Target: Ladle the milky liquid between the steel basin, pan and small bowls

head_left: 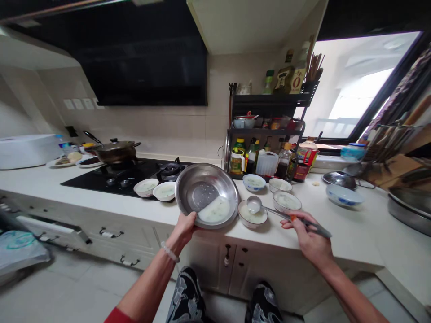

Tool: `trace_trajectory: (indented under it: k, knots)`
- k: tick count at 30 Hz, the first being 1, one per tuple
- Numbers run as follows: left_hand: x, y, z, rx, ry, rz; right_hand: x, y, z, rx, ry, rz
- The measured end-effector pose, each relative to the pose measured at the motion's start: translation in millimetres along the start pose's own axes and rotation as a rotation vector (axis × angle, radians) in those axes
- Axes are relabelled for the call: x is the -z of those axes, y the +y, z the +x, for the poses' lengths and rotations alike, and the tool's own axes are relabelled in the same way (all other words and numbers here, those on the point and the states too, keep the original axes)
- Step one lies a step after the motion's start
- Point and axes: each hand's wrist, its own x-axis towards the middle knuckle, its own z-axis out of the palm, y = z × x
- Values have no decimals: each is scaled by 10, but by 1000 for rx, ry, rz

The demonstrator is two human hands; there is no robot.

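Observation:
My left hand [186,225] grips the rim of a wide steel basin [193,181], which tilts to the right. Whitish soup [215,210] with green bits has pooled at the basin's lower side. In my right hand [311,237] is the dark handle of a ladle [254,204]; its bowl hangs over a soup-filled bowl [252,220] just right of the basin. Behind that stand a blue-patterned bowl [254,183] and two more bowls of soup, a nearer one [287,201] and a farther one [280,185]. Two filled bowls, one [146,187] beside another [164,191], sit left of the basin.
A lidded pot [116,151] stands on the black gas hob [97,181]. Behind the bowls rises a black rack [269,101] of bottles and jars. To the right are a blue-and-white bowl [345,196], a dark lid [338,180] and a large pan [409,211].

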Motion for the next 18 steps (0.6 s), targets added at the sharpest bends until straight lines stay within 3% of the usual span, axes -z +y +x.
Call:
trace_trajectory:
  k: [4, 7, 9, 13, 15, 18]
  knots:
    - [10, -14, 15, -5, -11, 7, 42, -18, -191, 511, -202, -163]
    - [19, -25, 26, -8, -12, 18, 10, -50, -204, 643, -210, -206]
    - [23, -28, 30, -10, -14, 22, -50, -84, -156, 570, -137, -177]
    - [20, -21, 27, -8, -12, 21, -302, -141, 6, 242, 23, -67]
    - [13, -17, 21, -6, -8, 16, -489, -129, 88, 118, 14, -11]
    - [3, -18, 17, -6, -7, 6, -789, -54, 186, 59, -61, 18]
